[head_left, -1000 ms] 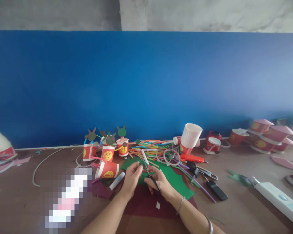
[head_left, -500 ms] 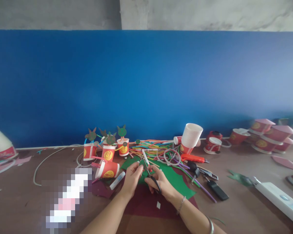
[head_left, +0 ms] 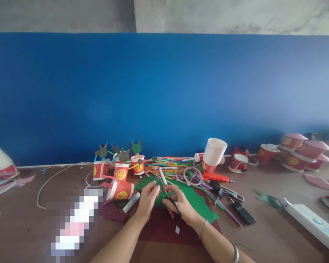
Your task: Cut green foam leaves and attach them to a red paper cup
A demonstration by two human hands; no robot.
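Near the bottom middle, my right hand (head_left: 180, 202) is closed on black-handled scissors (head_left: 173, 205), whose blades point up and left. My left hand (head_left: 148, 198) pinches a small green paper piece (head_left: 160, 194) beside the blades. Both hands are over a large green sheet (head_left: 196, 200), which lies on dark red paper (head_left: 164, 228). Just beyond the hands a white marker (head_left: 163, 176) lies on the sheet. A glue stick (head_left: 132, 203) is left of my left hand.
Printed cups with paper animal heads (head_left: 122, 171) stand at the left. Colourful sticks (head_left: 167, 164) lie behind the hands. To the right are stacked white cups (head_left: 215, 151), an orange cutter (head_left: 215, 177), keys (head_left: 243, 212) and a power strip (head_left: 314, 224).
The green piece between my fingers has turned and shows less of its face. The scissors remain beside it, and both hands have barely moved.
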